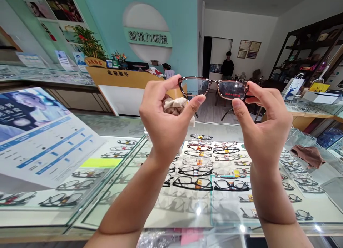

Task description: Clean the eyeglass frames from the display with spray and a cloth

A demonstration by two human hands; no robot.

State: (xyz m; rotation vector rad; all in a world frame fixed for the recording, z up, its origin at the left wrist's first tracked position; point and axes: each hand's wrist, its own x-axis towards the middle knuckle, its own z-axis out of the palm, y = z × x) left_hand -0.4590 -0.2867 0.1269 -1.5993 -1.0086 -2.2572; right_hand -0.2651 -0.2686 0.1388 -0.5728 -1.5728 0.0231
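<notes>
A pair of eyeglasses (213, 82) with dark rims is raised above the glass counter, held at both ends. My left hand (166, 112) is closed on the left end of the frame, thumb below the lens. In the same palm sits a bunched beige cloth (174, 106), partly hidden by the fingers. My right hand (264, 123) pinches the other end near the hinge, its thumb under the lens that carries red lettering. Both lenses are clear, and the room shows through them.
Below my arms, a glass display case (187, 214) holds rows of eyeglasses. A printed leaflet stand (45, 141) stands on the left. On the right lies a brown cloth (308, 156). Behind are a reception desk (125, 85) and a person in black (227, 66) standing.
</notes>
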